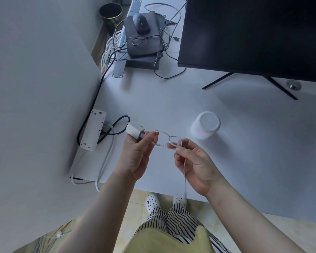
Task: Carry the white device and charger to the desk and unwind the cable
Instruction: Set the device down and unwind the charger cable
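The white device (206,127), a rounded cylinder, stands on the white desk (171,103) just right of my hands. My left hand (137,152) grips the white charger block (134,133) above the desk's front part, its prongs pointing up-left. The thin white cable (162,138) runs from the charger in two small loops to my right hand (192,161), which pinches it between thumb and fingers. The rest of the cable hangs down past my right palm toward the floor.
A white power strip (93,132) with a black cord lies at the desk's left edge by the wall. A black monitor (254,33) stands at the back right. Dark boxes with a mouse (141,24) and tangled wires sit at the back. A dark bin (110,15) is on the floor.
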